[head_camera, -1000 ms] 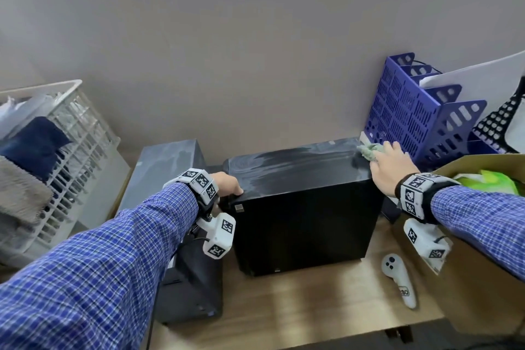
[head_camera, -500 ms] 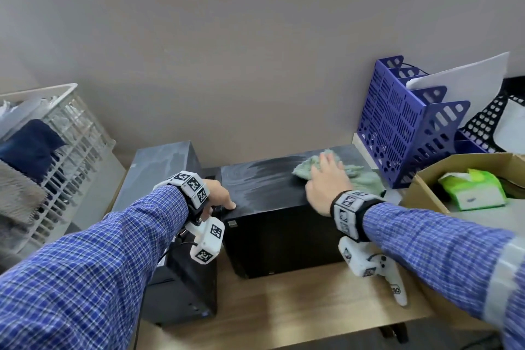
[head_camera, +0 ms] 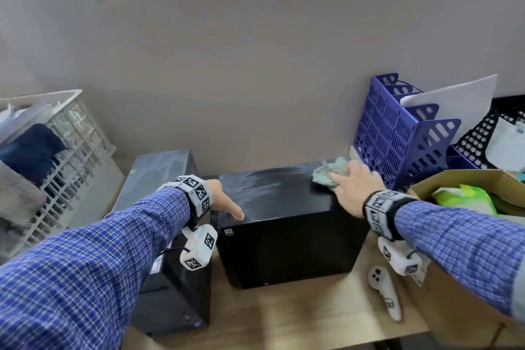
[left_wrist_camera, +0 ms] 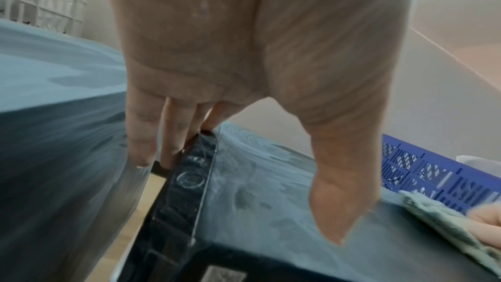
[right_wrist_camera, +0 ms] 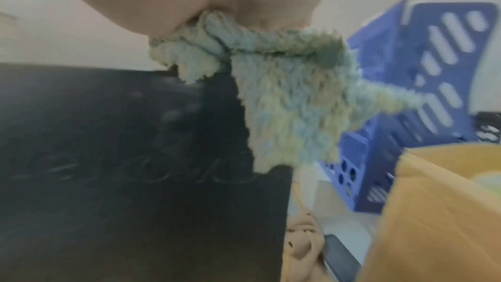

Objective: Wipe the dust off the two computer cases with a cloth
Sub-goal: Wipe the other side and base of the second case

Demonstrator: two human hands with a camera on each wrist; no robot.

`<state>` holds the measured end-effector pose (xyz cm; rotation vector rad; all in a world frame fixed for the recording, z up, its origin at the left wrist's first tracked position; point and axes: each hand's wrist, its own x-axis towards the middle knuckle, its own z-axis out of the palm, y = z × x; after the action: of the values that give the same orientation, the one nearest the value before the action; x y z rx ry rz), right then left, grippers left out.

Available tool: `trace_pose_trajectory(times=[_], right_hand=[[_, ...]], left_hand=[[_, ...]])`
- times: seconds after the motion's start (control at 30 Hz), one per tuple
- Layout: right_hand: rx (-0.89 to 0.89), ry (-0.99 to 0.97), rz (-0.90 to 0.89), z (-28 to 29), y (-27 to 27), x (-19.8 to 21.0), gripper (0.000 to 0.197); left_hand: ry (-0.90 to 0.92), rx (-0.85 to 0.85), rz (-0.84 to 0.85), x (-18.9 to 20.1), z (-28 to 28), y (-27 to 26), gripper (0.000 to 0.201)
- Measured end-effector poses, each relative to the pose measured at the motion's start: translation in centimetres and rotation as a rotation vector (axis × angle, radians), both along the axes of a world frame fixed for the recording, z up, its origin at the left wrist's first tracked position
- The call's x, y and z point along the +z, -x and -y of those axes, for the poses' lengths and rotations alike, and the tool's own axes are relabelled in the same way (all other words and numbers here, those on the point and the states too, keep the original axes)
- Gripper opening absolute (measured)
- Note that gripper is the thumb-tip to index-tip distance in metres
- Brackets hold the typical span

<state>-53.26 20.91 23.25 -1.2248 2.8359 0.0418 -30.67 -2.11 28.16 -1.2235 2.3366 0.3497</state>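
Note:
Two computer cases stand side by side on the desk. The left case (head_camera: 162, 173) has a dusty grey top. The right black case (head_camera: 284, 241) shows wiped streaks on its top (left_wrist_camera: 271, 201). My right hand (head_camera: 345, 176) holds a bunched green cloth (head_camera: 326, 175) against the far right corner of that top. From the right wrist, the cloth (right_wrist_camera: 284, 98) hangs from under my palm past the case (right_wrist_camera: 122, 158) edge. My left hand (head_camera: 227, 204) braces the right case's left edge, thumb (left_wrist_camera: 339, 201) on top and straight fingers (left_wrist_camera: 143, 136) down the gap between the cases.
A blue file rack (head_camera: 397, 133) stands just right of the black case. In front of the rack, a cardboard box (head_camera: 466, 278) holds a green packet (head_camera: 460, 199). A white controller (head_camera: 386, 295) lies on the wooden desk (head_camera: 284, 315). A white wire basket (head_camera: 71, 136) stands at the left, with a partition (head_camera: 255, 79) behind everything.
My right hand swept the cloth from the right corner toward the middle of the case top, then back to the right corner. My left hand kept its place on the case edge.

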Motion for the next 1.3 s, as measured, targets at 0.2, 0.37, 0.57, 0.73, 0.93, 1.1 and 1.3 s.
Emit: trace_pose_trajectory(times=[0.2, 0.37, 0.57, 0.73, 0.93, 1.1, 1.3], right_hand=[[-0.289, -0.077, 0.021, 2.9, 4.2, -1.4, 0.035], [-0.339, -0.078, 0.114, 6.8, 4.2, -0.3, 0.039], [0.045, -0.021, 0.233, 13.1, -4.8, 0.4, 0.032], [0.387, 0.004, 0.273, 15.5, -12.9, -0.1, 0.038], [0.378, -0.049, 0.139, 13.4, -6.2, -0.2, 0.04], [0.126, -0.102, 0.18, 14.8, -2.2, -0.3, 0.038], [0.355, -0.015, 0.249, 20.4, -7.2, -0.8, 0.048]], left_hand=[[-0.023, -0.059, 0.034, 0.7, 1.0, 0.1, 0.103], [-0.039, -0.085, 0.008, 0.1, 2.3, -0.3, 0.091], [-0.036, -0.084, 0.018, 0.5, 2.8, -0.4, 0.056], [-0.029, -0.118, 0.062, 0.4, 3.0, 0.2, 0.041], [-0.033, -0.137, 0.084, 0.7, 3.2, -0.7, 0.034], [-0.082, -0.103, -0.002, 0.1, 3.6, -2.0, 0.068], [-0.25, 0.008, -0.224, -1.3, 4.2, -3.7, 0.09]])
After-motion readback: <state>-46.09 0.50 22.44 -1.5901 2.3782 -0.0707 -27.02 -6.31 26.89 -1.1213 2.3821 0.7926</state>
